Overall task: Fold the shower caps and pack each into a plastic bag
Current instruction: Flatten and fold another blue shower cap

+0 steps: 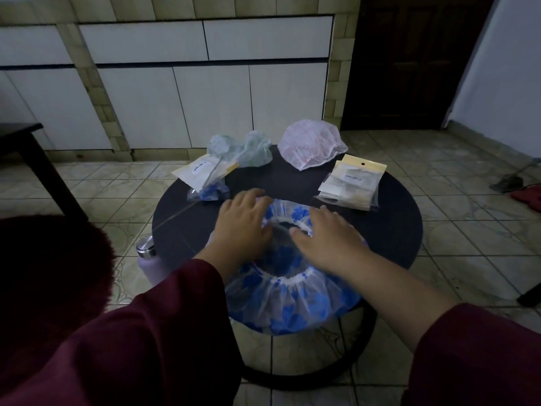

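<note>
A clear shower cap with blue flowers [288, 303] lies opening-up on the near part of the round dark table [389, 230], its white elastic rim showing. My left hand [243, 225] presses flat on the cap's left far edge. My right hand [325, 240] lies flat on the right side of the rim. A green-patterned cap [248, 149] and a pink-patterned cap [311, 145] sit at the table's far side. A plastic bag [205, 178] holding a blue cap lies at the far left. A stack of plastic bags [351, 183] lies at the right.
A steel-capped lilac bottle [147, 259] stands off the table's left edge. A dark furry seat [49, 276] is at the near left, a dark table leg [44, 168] behind it. White cabinets [181, 92] line the back wall; tiled floor surrounds the table.
</note>
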